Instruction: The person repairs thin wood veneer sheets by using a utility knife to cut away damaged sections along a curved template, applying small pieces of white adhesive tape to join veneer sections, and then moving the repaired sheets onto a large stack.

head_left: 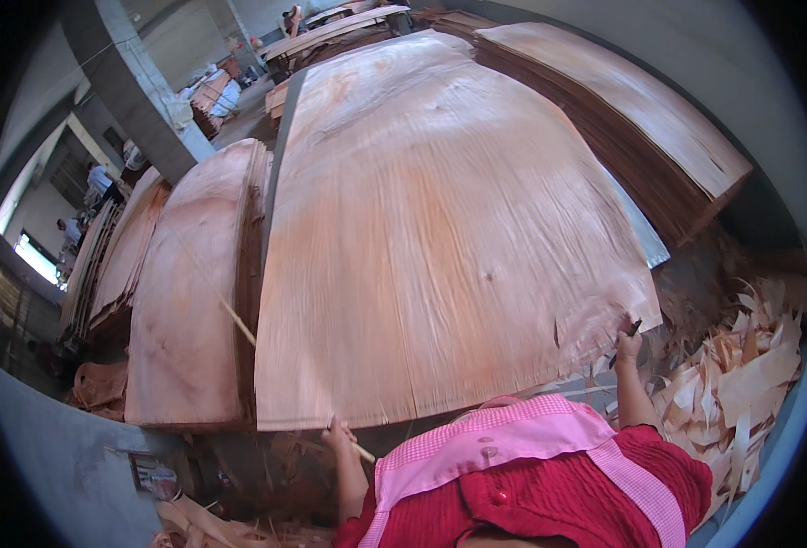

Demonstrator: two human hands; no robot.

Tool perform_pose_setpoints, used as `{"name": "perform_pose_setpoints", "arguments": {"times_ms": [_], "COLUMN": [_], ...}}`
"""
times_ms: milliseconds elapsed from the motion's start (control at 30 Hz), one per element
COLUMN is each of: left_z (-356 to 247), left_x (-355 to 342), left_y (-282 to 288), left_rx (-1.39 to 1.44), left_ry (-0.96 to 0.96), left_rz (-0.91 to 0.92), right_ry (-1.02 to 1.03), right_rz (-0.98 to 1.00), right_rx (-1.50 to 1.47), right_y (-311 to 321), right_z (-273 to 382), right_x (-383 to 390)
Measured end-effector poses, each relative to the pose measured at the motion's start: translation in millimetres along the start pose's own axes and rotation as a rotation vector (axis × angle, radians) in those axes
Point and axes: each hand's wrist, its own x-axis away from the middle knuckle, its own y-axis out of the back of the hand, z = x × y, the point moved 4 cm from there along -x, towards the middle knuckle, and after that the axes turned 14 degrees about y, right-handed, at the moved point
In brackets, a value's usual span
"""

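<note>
A large pale veneer sheet (440,228) with wrinkles and grain lies across the middle. My left hand (338,437) is closed on its near edge at the bottom middle. A thin pale stick (239,322) shows left of the sheet and again beside that hand; I cannot tell whether the hand also grips it. My right hand (626,345) is closed on a small dark tool (634,327), probably a blade, at the sheet's near right corner, where the veneer is creased and torn.
Veneer stacks stand at left (180,283) and back right (632,100). Veneer scraps (723,393) heap at lower right. A concrete pillar (139,100) rises at upper left; two other people (102,183) stand beyond it.
</note>
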Motion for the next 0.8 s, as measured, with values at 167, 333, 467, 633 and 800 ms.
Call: {"name": "perform_pose_setpoints", "arguments": {"times_ms": [167,333,467,633,800], "left_z": [33,-4,-34,-41,-33], "left_x": [26,18,-9,-10,-11], "left_y": [28,-32,-85,-83,-100], "left_rx": [-0.042,0.077,-0.040,-0.067,-0.078], "left_ry": [-0.034,-0.118,-0.046,-0.097,-0.055], "left_rz": [0.021,0.012,0.044,-0.023,-0.012], "right_ry": [0.132,0.015,0.336,0.677,-0.200], "right_rz": [-0.016,0.077,-0.008,0.323,-0.046], "right_rx": [-0.089,0.084,-0.048,0.347,-0.221], "right_y": [10,-36,-96,-119,-91], "right_z": [34,54,64,120,-27], "right_x": [-3,-55,-114,-93,-126]}}
